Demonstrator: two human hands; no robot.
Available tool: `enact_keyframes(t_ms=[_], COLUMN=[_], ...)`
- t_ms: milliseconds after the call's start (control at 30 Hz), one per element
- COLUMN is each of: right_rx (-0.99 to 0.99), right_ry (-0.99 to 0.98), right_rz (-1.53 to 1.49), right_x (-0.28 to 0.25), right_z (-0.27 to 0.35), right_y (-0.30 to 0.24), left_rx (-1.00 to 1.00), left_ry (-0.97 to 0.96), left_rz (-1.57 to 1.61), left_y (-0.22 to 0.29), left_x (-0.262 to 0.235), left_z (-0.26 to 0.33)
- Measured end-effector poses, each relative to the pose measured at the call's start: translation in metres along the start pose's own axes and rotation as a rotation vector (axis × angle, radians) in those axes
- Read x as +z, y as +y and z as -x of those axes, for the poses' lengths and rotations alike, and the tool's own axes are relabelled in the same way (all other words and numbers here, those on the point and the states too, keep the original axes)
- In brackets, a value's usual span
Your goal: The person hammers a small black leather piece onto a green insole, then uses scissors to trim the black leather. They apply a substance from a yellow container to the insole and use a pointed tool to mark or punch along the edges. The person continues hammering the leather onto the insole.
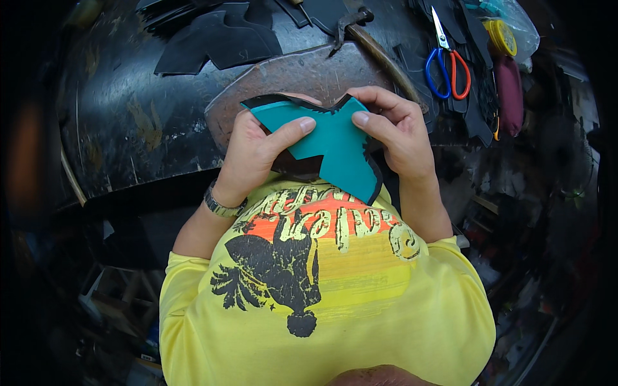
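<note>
Between my two hands is a teal cut piece (338, 138) with black material showing along its upper and right edges. It has a notch at the top and another at the lower left. My left hand (261, 141) grips its left wing, thumb on the teal face and fingers behind. My right hand (399, 128) pinches the upper right corner, thumb in front and the index finger along the black edge. The black rim at the top looks folded or notched near the right thumb. Fingers behind the piece are mostly hidden.
Beneath the piece lies a brown worn board (257, 90) on a dark table (129, 128). A hammer (380, 55) rests at its far right. Black cut pieces (222, 42) lie at the back. Scissors (444, 64), a yellow round container (502, 37) and a maroon object (510, 96) are to the right.
</note>
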State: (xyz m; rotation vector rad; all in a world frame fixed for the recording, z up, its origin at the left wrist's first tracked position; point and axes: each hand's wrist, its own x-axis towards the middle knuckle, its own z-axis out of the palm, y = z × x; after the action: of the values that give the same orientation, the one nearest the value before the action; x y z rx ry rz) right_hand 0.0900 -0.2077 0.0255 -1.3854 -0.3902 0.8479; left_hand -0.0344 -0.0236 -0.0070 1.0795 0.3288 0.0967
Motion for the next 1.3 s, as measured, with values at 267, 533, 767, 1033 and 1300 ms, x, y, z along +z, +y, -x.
enact_keyframes(t_ms=[267, 533, 767, 1033, 1300], right_rx=[0.112, 0.079, 0.082, 0.304, 0.224], right_ry=[-0.004, -0.034, -0.198, -0.289, -0.28], right_rz=[-0.015, 0.122, 0.211, 0.015, -0.004], right_x=[-0.005, 0.012, 0.021, 0.022, 0.025], right_z=[-0.001, -0.008, -0.016, -0.023, -0.018], right_y=[0.003, 0.008, 0.0, 0.004, 0.001], left_rx=[0.291, 0.714, 0.654, 0.721, 0.639], left_ry=[0.11, 0.084, -0.026, -0.221, -0.19], left_rz=[-0.261, -1.158, -1.058, -1.113, -1.096], left_y=[0.009, 0.045, 0.045, 0.051, 0.062], left_x=[-0.011, -0.019, -0.017, -0.032, -0.026], left_z=[-0.004, 0.005, 0.002, 0.004, 0.01])
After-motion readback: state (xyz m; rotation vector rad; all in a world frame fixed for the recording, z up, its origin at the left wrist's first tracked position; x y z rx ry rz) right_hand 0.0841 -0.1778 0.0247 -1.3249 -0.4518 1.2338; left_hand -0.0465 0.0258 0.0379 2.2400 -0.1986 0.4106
